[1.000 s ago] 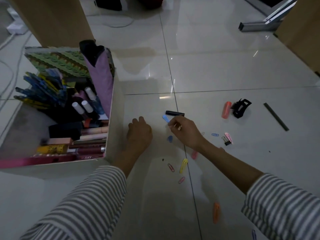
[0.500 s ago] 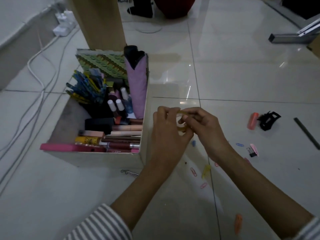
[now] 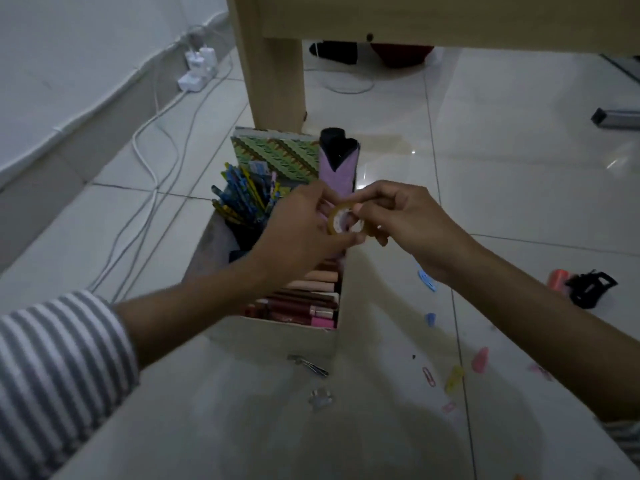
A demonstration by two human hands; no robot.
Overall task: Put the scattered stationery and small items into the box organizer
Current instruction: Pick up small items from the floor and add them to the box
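Two hands meet over the box organizer (image 3: 277, 337), both on one small roll of tape (image 3: 341, 221).

Left hand (image 3: 301, 226): fingers curled round the roll's near edge. Right hand (image 3: 415, 226): thumb and forefinger pinch the far rim, other fingers tucked under.

Roll is in the air above the organizer's right side, just in front of the purple upright case (image 3: 337, 168); not yet inside. The two-handed hold is probably a hand-over or a check of the loose end; cannot tell which.

Organizer is crowded: pens (image 3: 239, 199) stand upright at the back and tubes (image 3: 304, 299) lie flat in front, so a gap must be picked before release.

On the floor (image 3: 519, 202) to the right lie a blue clip (image 3: 426, 279), yellow clip (image 3: 453, 377), pink paperclip (image 3: 428, 375) and black claw clip (image 3: 588, 289). By my judgement, several pickups are left.
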